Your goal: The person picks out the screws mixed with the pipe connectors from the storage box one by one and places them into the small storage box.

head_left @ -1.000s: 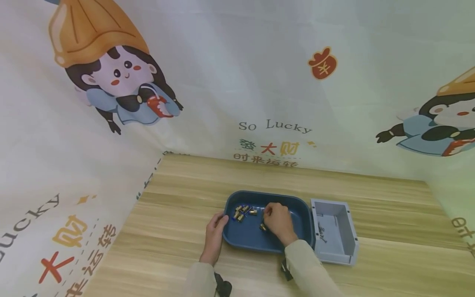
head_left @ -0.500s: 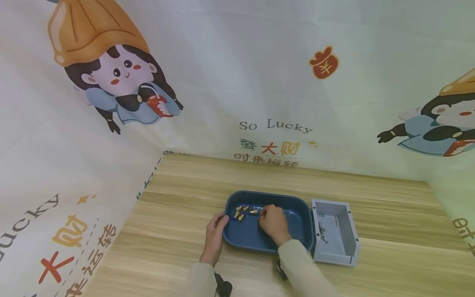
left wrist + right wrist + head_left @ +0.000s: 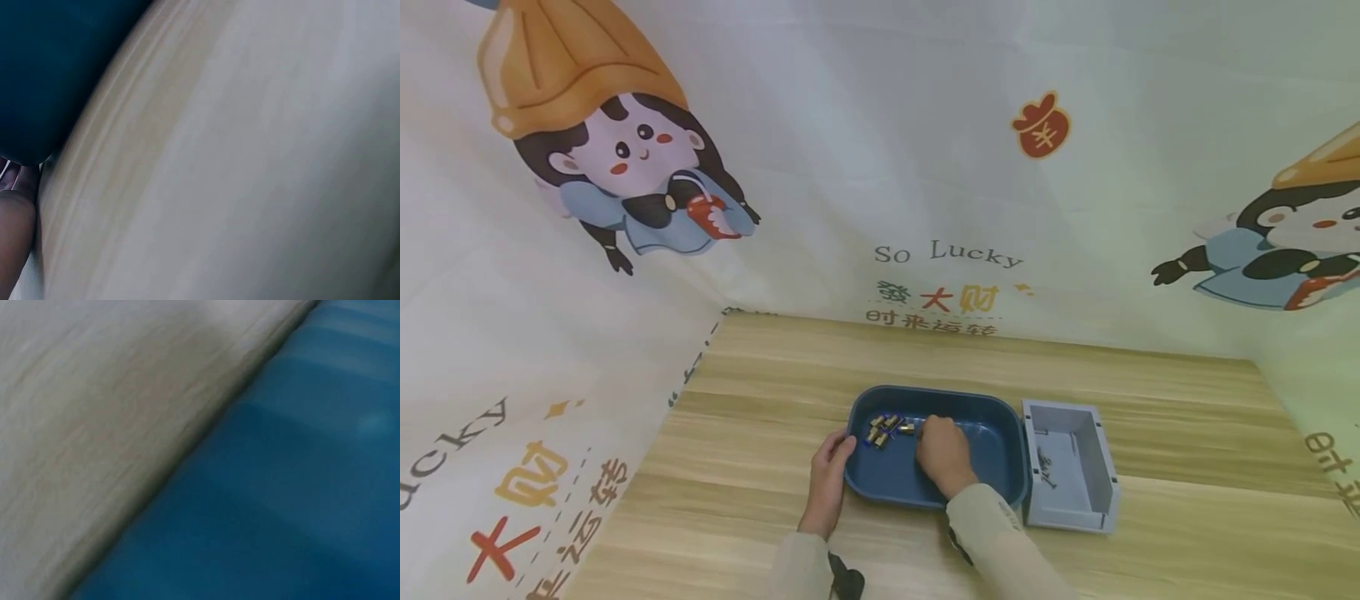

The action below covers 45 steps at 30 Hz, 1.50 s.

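Observation:
A dark blue tray (image 3: 992,408) lies on the wooden table. My left hand (image 3: 826,483) holds its left rim, thumb near the top edge and fingers along the outside; part of that hand also shows in the left wrist view beside the tray wall (image 3: 56,69). Several brass fittings with blue collars (image 3: 880,432) lie in the tray's back left part. My right hand (image 3: 943,454) is inside the tray with curled fingers, just right of a single brass fitting (image 3: 906,429). Its fingertips are hidden, so what they hold cannot be seen. The right wrist view shows only blue tray (image 3: 262,506) and blurred table.
A grey plastic bin (image 3: 1108,467) stands against the tray's right side, with several small screws (image 3: 1047,473) inside. The wooden table (image 3: 760,400) spreads around both containers. A printed cloth (image 3: 820,167) hangs behind and at the sides.
My right hand has moved left within the tray, closer to the brass fittings. A fitting seen under it a second ago is now hidden. The left hand keeps its place on the rim.

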Tool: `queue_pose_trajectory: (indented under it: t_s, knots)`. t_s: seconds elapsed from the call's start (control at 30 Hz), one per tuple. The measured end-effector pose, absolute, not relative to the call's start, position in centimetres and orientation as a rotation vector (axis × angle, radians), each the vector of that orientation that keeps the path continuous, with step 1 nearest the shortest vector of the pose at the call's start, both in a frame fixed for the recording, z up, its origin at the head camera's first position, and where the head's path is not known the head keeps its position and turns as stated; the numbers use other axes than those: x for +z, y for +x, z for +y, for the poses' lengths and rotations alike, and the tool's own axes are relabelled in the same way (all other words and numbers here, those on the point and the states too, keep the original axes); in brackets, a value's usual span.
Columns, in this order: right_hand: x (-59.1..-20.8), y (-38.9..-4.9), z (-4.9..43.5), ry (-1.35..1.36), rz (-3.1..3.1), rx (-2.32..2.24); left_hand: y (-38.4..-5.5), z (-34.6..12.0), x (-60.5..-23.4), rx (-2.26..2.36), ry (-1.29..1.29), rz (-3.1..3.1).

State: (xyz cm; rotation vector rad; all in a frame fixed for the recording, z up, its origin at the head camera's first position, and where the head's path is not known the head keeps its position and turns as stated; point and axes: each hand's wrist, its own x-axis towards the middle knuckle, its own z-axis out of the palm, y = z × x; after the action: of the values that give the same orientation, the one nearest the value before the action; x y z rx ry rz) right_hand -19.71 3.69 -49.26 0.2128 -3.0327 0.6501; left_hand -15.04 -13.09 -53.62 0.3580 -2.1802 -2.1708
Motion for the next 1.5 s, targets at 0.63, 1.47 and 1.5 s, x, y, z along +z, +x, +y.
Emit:
queue_pose_trajectory:
  t_s: [0.63,1.47,1.5]
  knots:
    - [-49.3,-19.9,3.2,0.069,-3.060,0.583,-15.1,-12.7,-53.4,-2.194,0.363,-2.212]
    - [-48.5,-19.5,4.3,0.107,-2.987,0.864,-15.1,-13.0,-53.6,-2.151,0.379,-2.215]
    - [-48.3,-19.5,4.4,0.112,-2.980,0.877,-15.1,-13.1,-53.6,-2.153,0.377,-2.213]
